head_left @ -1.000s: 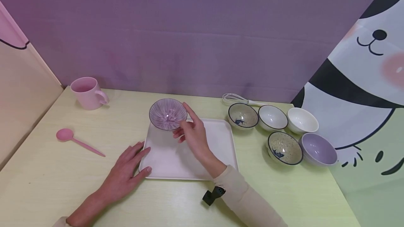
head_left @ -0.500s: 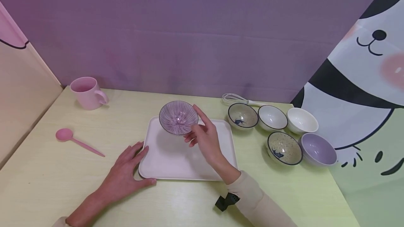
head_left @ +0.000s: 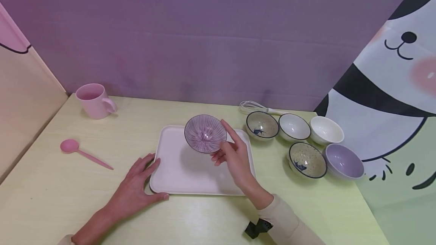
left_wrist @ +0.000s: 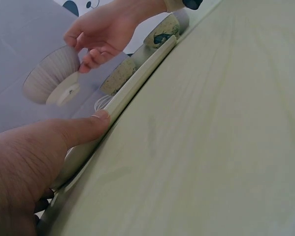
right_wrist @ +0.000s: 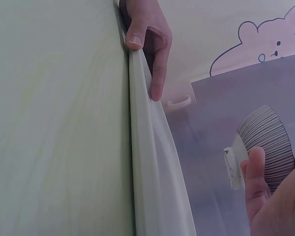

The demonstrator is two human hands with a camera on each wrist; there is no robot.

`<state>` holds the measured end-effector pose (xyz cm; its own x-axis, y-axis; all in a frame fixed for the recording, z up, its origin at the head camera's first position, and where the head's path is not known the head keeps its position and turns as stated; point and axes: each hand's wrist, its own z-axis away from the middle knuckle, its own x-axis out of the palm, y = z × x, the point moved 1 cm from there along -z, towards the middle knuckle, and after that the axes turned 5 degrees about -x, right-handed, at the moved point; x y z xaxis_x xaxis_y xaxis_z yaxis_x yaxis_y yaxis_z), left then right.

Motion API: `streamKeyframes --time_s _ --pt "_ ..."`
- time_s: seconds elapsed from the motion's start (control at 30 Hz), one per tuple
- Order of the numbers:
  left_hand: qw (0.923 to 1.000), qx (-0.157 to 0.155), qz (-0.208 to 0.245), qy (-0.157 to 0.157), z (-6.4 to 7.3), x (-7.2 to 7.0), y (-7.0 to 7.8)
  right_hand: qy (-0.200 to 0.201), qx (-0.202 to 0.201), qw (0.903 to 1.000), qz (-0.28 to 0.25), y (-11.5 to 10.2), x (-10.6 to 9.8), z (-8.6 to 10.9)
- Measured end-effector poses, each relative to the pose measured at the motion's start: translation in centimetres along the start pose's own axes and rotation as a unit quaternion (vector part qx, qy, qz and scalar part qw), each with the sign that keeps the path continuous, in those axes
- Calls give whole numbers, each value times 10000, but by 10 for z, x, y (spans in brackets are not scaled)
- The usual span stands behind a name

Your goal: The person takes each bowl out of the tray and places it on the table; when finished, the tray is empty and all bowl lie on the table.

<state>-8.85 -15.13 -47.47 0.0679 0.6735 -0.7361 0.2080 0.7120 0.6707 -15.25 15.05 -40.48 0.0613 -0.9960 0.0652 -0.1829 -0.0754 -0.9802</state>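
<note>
A small bowl with purple radiating stripes [head_left: 201,133] is in the air over the white tray [head_left: 190,179]. My right hand [head_left: 238,160] pinches its right side, thumb at the rim and other fingers beneath. The left wrist view shows the bowl's pale foot [left_wrist: 64,91] off the tray. At the tray's near left corner rests my left hand [head_left: 134,186], its thumb along the front edge and its fingers by the left edge. The right wrist view also has the left hand [right_wrist: 149,29] touching the tray's edge, fingers fairly straight.
To the right stand two speckled bowls [head_left: 262,124], a dark-rimmed white bowl [head_left: 294,127], a plain white bowl [head_left: 326,129] and a lilac bowl [head_left: 344,162]. Behind them lies a whisk [head_left: 255,107]. On the left are a pink mug [head_left: 95,103] and a pink spoon [head_left: 69,146].
My right hand has carried the striped bowl to the right and nearer, from the tray's far left corner to over its middle. My left thumb slid from the tray's top to its front edge.
</note>
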Motion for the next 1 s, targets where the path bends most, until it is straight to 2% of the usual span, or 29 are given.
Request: streamKeyframes --time_s 0.37,1.0 --pt "9999 -20 97 -34 0 -2 0 347 36 9994 48 -4 -28 13" --pt "9999 -85 130 -26 0 -1 0 581 116 9977 315 -10 -60 38"
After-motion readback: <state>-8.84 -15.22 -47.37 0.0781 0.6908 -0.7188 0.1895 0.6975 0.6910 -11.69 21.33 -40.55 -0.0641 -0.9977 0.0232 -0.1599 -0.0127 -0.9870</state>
